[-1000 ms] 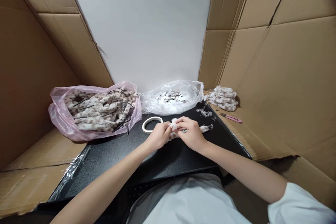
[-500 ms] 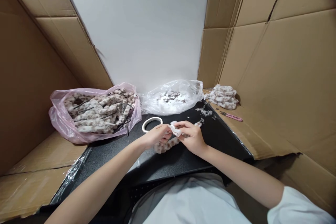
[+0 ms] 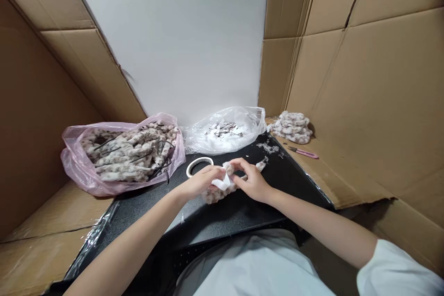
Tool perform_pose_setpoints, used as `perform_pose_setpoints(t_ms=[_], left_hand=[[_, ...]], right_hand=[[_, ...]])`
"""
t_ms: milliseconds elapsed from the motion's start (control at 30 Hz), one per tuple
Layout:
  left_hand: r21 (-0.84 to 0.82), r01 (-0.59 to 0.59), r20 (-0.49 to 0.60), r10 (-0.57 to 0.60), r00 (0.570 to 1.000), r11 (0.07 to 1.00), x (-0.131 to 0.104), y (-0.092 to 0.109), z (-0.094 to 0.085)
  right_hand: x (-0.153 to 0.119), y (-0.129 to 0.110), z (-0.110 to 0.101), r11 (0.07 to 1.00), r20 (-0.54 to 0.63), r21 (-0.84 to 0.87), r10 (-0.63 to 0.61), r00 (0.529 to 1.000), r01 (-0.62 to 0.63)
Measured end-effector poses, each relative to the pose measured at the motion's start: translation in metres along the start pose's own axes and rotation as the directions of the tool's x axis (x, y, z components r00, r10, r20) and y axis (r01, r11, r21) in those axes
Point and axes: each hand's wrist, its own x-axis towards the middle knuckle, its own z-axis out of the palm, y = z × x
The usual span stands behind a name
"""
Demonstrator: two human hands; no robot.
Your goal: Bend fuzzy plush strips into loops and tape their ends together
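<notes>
A fluffy white-and-brown fur strip (image 3: 215, 196) lies in a curve on the black table, partly hidden under both hands. One end of it rises between my fingers, and its other end shows past my right hand. A white strip (image 3: 222, 183), perhaps tape, hangs folded at the raised end. My left hand (image 3: 199, 183) is closed, thumb and fingers pinching the white strip against the fur. From the other side, my right hand (image 3: 255, 182) curls its thumb and index finger around the raised fur end. Just behind my left hand lies a roll of white tape (image 3: 189, 167).
A pink bag (image 3: 78, 175) of fur strips with dark cords stands at the left. Behind the hands lies a clear bag (image 3: 203, 144) of white and dark scraps. At the right are stacked fur pieces (image 3: 293, 128), pink-handled snips (image 3: 307, 153) and loose fluff (image 3: 270, 148). Cardboard walls (image 3: 381, 92) flank the table.
The white strip has swung from between both hands toward my left hand and now shows folded below the fur end. My right fingers have shifted from the white strip onto the fur end.
</notes>
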Motion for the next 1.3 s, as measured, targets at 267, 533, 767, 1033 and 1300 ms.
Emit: perform_pose_setpoints(t_ms=[267, 533, 767, 1033, 1300], left_hand=[[-0.062, 0.068, -0.002, -0.068, 0.998, 0.996, -0.001, 0.002, 0.004], [-0.004, 0.301, 0.080, -0.300, 0.950, 0.953, -0.003, 0.028, -0.008], [0.201, 0.422, 0.203, -0.459, 0.865, 0.884, 0.000, 0.053, -0.029], [0.460, 0.215, 0.194, -0.334, 0.922, 0.861, 0.004, 0.050, -0.020], [0.791, 0.000, 0.120, -0.155, 0.981, 0.611, -0.004, 0.056, -0.011]], right_hand=[[0.002, -0.005, 0.005, 0.967, 0.084, 0.221, 0.111, 0.990, -0.127], [0.000, -0.010, 0.016, 0.967, -0.033, 0.162, 0.207, 0.978, -0.199], [0.008, 0.004, 0.005, 0.916, 0.097, 0.260, 0.290, 0.952, -0.305], [0.031, -0.019, -0.021, 0.994, 0.115, -0.076, 0.085, 0.990, -0.077], [0.042, -0.013, -0.009, 0.981, 0.350, -0.056, 0.191, 0.917, -0.183]])
